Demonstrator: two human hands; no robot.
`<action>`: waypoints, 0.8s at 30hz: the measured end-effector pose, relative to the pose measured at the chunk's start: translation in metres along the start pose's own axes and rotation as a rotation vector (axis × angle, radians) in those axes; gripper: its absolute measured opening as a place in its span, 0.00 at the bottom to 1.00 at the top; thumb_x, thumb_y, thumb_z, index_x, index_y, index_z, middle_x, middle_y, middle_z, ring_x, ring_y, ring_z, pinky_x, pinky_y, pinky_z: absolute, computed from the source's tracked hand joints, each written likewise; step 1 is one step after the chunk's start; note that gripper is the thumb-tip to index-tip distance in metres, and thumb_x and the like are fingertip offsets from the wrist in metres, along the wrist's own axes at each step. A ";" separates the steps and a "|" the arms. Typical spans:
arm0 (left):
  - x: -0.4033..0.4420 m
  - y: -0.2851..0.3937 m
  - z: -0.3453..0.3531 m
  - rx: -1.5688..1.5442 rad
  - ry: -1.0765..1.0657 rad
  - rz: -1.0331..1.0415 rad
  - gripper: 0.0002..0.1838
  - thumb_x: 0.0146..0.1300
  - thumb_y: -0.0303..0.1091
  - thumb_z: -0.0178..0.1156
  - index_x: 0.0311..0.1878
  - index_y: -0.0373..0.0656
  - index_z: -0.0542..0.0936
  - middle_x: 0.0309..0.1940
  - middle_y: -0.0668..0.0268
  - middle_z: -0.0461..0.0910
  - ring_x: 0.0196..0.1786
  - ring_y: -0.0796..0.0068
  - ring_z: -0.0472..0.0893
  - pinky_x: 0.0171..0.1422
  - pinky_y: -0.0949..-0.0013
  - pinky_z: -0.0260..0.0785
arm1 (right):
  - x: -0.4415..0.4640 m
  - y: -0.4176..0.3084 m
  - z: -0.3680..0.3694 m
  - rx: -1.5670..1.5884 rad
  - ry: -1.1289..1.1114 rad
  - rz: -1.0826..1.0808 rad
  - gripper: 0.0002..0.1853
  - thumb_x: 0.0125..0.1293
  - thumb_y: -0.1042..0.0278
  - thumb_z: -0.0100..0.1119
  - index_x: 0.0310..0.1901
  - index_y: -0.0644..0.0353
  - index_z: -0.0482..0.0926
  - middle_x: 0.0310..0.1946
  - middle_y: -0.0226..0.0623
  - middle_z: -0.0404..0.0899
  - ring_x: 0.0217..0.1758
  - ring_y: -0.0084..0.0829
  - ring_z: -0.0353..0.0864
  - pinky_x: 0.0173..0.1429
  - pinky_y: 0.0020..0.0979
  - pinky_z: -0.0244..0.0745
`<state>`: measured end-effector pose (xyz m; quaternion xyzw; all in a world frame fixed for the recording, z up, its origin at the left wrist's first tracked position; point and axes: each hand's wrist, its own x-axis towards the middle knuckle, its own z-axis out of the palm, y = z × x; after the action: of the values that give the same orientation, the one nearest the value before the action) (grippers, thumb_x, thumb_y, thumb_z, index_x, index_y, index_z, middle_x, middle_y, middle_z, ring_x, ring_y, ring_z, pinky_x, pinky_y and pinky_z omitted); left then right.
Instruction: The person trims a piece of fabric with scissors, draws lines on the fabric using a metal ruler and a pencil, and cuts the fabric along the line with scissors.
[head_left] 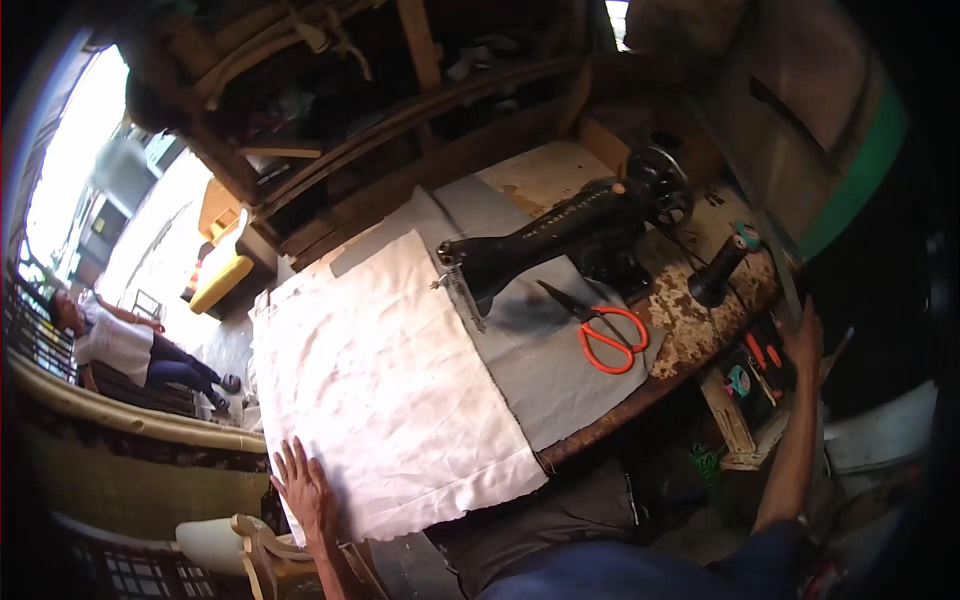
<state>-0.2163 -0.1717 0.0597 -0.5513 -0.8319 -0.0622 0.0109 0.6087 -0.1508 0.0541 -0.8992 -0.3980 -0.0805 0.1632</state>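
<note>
My left hand (308, 490) lies flat, fingers spread, on the lower left edge of a large white cloth (390, 390). Beneath that cloth, a grey cloth (560, 390) extends under the black sewing machine (560, 225). Scissors with red-orange handles (610, 340) rest on the grey cloth, blades slightly apart. Off the table's right side, my right hand (803, 338) is closed around a long, thin, flat strip (785, 275), which looks like a ruler; the grip is partly hidden.
A dark thread spool (715, 278) stands on the worn tabletop (690, 330). An open drawer (728, 415) with small tools juts out at the right. Wooden slats (430, 130) border the back. At left, a person (120, 340) sits outside near a yellow-cushioned chair (220, 283).
</note>
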 end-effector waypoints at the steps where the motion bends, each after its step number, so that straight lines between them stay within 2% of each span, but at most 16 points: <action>1: -0.004 0.001 0.004 -0.004 -0.027 -0.012 0.32 0.83 0.53 0.33 0.82 0.51 0.62 0.84 0.57 0.55 0.86 0.50 0.48 0.86 0.39 0.32 | 0.040 0.082 0.046 0.006 -0.148 -0.043 0.43 0.61 0.58 0.74 0.75 0.63 0.64 0.68 0.58 0.72 0.74 0.58 0.68 0.74 0.51 0.68; 2: -0.009 0.000 0.007 -0.021 -0.057 -0.012 0.32 0.82 0.54 0.33 0.82 0.51 0.63 0.83 0.56 0.56 0.86 0.50 0.48 0.86 0.39 0.31 | 0.066 0.134 0.077 -0.167 -0.093 -0.120 0.41 0.61 0.63 0.72 0.75 0.63 0.66 0.70 0.58 0.70 0.76 0.56 0.67 0.76 0.50 0.66; 3: -0.011 -0.001 0.004 -0.055 -0.047 -0.055 0.32 0.82 0.54 0.33 0.81 0.51 0.64 0.83 0.56 0.56 0.86 0.50 0.48 0.86 0.39 0.30 | 0.067 0.127 0.057 -0.208 -0.136 -0.139 0.36 0.64 0.65 0.68 0.73 0.63 0.68 0.72 0.59 0.69 0.78 0.55 0.65 0.78 0.49 0.64; 4: -0.012 -0.003 0.003 -0.088 -0.037 -0.075 0.32 0.82 0.55 0.33 0.81 0.51 0.64 0.83 0.56 0.56 0.86 0.50 0.48 0.86 0.39 0.30 | 0.041 0.081 0.021 -0.202 -0.093 -0.085 0.30 0.68 0.66 0.61 0.71 0.63 0.71 0.71 0.57 0.70 0.77 0.54 0.66 0.78 0.49 0.63; 6: -0.021 -0.008 0.006 -0.070 0.042 -0.131 0.32 0.82 0.55 0.34 0.81 0.52 0.65 0.83 0.56 0.56 0.86 0.50 0.48 0.86 0.39 0.30 | 0.033 0.063 -0.005 -0.217 0.043 -0.097 0.23 0.75 0.65 0.53 0.68 0.64 0.74 0.70 0.57 0.71 0.76 0.55 0.67 0.79 0.49 0.62; 9: -0.030 -0.012 0.009 -0.089 0.039 -0.197 0.31 0.82 0.55 0.36 0.80 0.53 0.67 0.83 0.55 0.57 0.86 0.49 0.49 0.87 0.40 0.30 | 0.043 0.086 -0.023 -0.286 0.160 -0.308 0.20 0.80 0.63 0.48 0.66 0.64 0.77 0.65 0.57 0.75 0.72 0.54 0.72 0.74 0.50 0.67; 10: -0.031 -0.013 0.010 -0.084 0.054 -0.183 0.30 0.82 0.54 0.37 0.80 0.52 0.67 0.83 0.54 0.57 0.86 0.49 0.51 0.86 0.40 0.32 | 0.029 0.072 -0.043 -0.287 0.154 -0.314 0.20 0.80 0.63 0.48 0.66 0.64 0.77 0.65 0.57 0.75 0.72 0.54 0.72 0.74 0.50 0.67; 13: -0.029 -0.020 0.013 -0.161 0.104 -0.157 0.30 0.82 0.52 0.41 0.78 0.46 0.69 0.81 0.53 0.60 0.85 0.48 0.53 0.86 0.39 0.35 | -0.051 -0.018 -0.120 -0.162 0.340 -0.416 0.20 0.84 0.60 0.42 0.61 0.68 0.77 0.56 0.51 0.80 0.60 0.48 0.81 0.64 0.45 0.75; 15: -0.032 -0.023 0.016 -0.260 0.183 -0.145 0.29 0.81 0.50 0.45 0.74 0.39 0.72 0.79 0.50 0.64 0.83 0.47 0.56 0.85 0.39 0.39 | -0.112 -0.059 -0.151 0.337 0.154 -0.247 0.21 0.84 0.55 0.44 0.53 0.67 0.80 0.40 0.47 0.80 0.41 0.44 0.83 0.49 0.37 0.78; 16: -0.033 -0.023 0.021 -0.383 0.308 -0.109 0.26 0.80 0.46 0.50 0.71 0.37 0.76 0.74 0.46 0.70 0.80 0.46 0.63 0.84 0.44 0.47 | -0.143 -0.083 -0.155 0.730 -0.017 -0.182 0.21 0.85 0.53 0.44 0.52 0.66 0.78 0.35 0.38 0.79 0.36 0.31 0.80 0.44 0.29 0.77; 17: -0.034 -0.015 0.013 -0.556 0.318 -0.118 0.24 0.80 0.43 0.52 0.69 0.36 0.77 0.71 0.46 0.74 0.77 0.48 0.68 0.81 0.48 0.55 | -0.184 -0.130 -0.160 1.092 -0.135 -0.111 0.21 0.85 0.53 0.44 0.55 0.65 0.77 0.38 0.37 0.79 0.38 0.24 0.80 0.43 0.28 0.77; 18: -0.037 -0.001 -0.002 -0.729 0.327 -0.123 0.22 0.79 0.41 0.54 0.67 0.35 0.79 0.67 0.46 0.77 0.73 0.50 0.74 0.78 0.51 0.62 | -0.215 -0.167 -0.157 1.323 -0.270 -0.120 0.20 0.84 0.56 0.44 0.57 0.67 0.75 0.40 0.40 0.80 0.38 0.27 0.81 0.43 0.30 0.79; 20: -0.036 0.029 -0.039 -1.040 0.223 -0.078 0.20 0.80 0.39 0.55 0.63 0.33 0.80 0.63 0.49 0.82 0.65 0.56 0.82 0.70 0.58 0.72 | -0.264 -0.236 -0.147 1.440 -0.519 -0.346 0.17 0.82 0.62 0.46 0.55 0.69 0.76 0.43 0.45 0.82 0.40 0.30 0.84 0.43 0.34 0.83; 21: -0.036 0.046 -0.057 -1.169 0.208 0.048 0.20 0.82 0.39 0.53 0.65 0.33 0.79 0.61 0.51 0.83 0.60 0.62 0.84 0.66 0.62 0.74 | -0.281 -0.273 -0.141 1.432 -0.607 -0.470 0.16 0.81 0.64 0.47 0.50 0.70 0.79 0.39 0.44 0.85 0.38 0.31 0.87 0.40 0.33 0.83; 23: -0.029 0.072 -0.094 -1.345 0.137 0.329 0.25 0.83 0.42 0.51 0.73 0.35 0.72 0.59 0.51 0.83 0.57 0.64 0.85 0.66 0.61 0.75 | -0.309 -0.343 -0.125 1.389 -0.729 -0.711 0.16 0.81 0.64 0.51 0.43 0.70 0.83 0.32 0.40 0.87 0.31 0.28 0.87 0.38 0.29 0.82; 24: -0.020 0.084 -0.106 -1.350 0.147 0.359 0.25 0.83 0.42 0.51 0.73 0.35 0.72 0.59 0.51 0.83 0.57 0.64 0.85 0.66 0.61 0.75 | -0.325 -0.376 -0.119 1.432 -0.868 -0.705 0.16 0.81 0.62 0.53 0.43 0.69 0.82 0.32 0.40 0.87 0.33 0.28 0.88 0.38 0.29 0.83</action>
<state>-0.1368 -0.1698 0.1713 -0.5606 -0.5047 -0.5995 -0.2676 0.1102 -0.1809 0.1622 -0.3601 -0.6312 0.4869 0.4846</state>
